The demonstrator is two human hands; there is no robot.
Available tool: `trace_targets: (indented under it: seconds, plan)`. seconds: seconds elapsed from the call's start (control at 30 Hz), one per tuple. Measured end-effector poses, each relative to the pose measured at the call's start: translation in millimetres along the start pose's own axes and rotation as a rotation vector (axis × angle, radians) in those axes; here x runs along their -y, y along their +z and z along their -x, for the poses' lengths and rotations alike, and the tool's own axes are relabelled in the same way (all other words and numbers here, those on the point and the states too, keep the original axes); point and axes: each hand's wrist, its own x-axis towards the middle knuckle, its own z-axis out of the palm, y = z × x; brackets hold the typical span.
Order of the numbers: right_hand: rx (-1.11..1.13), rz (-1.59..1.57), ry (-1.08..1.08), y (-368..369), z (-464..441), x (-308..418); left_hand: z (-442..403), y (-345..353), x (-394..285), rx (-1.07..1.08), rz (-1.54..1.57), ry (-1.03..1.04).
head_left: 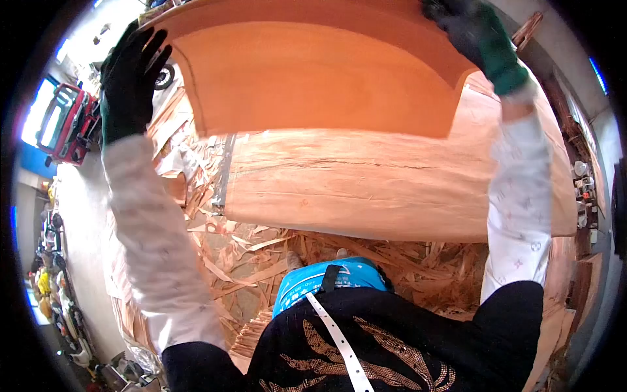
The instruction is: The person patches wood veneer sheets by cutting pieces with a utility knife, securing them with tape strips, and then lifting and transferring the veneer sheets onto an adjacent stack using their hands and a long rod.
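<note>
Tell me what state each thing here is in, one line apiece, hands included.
Orange-brown sheet: raised, bent along its upper part
Left hand: gloved, fingers spread at the sheet's left edge, grip unclear
Right hand: gloved, blurred, at the sheet's right edge, grip unclear
Large pale sheet: lying below, darkly streaked
Wood scraps: scattered on the floor
Blue garment: worn

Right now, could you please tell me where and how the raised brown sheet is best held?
I would grip the brown sheet by its two side edges, near the far corners, coming from both sides: left hand from the left, right hand from the right. It looks thin, wide and bowed, so a spread hold should limit sagging.
</note>
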Motion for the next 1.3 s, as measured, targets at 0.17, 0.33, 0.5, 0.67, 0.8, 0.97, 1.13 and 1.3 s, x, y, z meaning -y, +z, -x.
trace_targets:
  seconds: [0.17,0.33,0.5,0.67,0.8,0.97,1.13,1.3]
  plan:
    - [0.001,-0.174,-0.136,23,30,61,104,17,14,-0.685,0.874,-0.778]
    - [0.325,0.019,-0.036,92,65,91,167,72,83,-0.354,1.535,-0.952]
    - [0.494,0.045,0.212,149,112,90,212,96,129,-0.279,1.363,-1.148]
    - [0.607,0.087,0.407,185,153,93,255,110,158,-0.259,1.146,-1.387]
    - [0.64,0.074,0.522,196,160,101,271,113,168,-0.135,1.14,-1.484]
    - [0.608,0.037,0.599,205,160,79,287,111,184,0.154,0.786,-1.131]
    - [0.683,-0.007,0.614,213,149,65,264,90,159,0.103,0.614,-1.302]
    - [0.451,-0.079,0.663,250,172,42,288,110,154,0.128,0.633,-1.187]
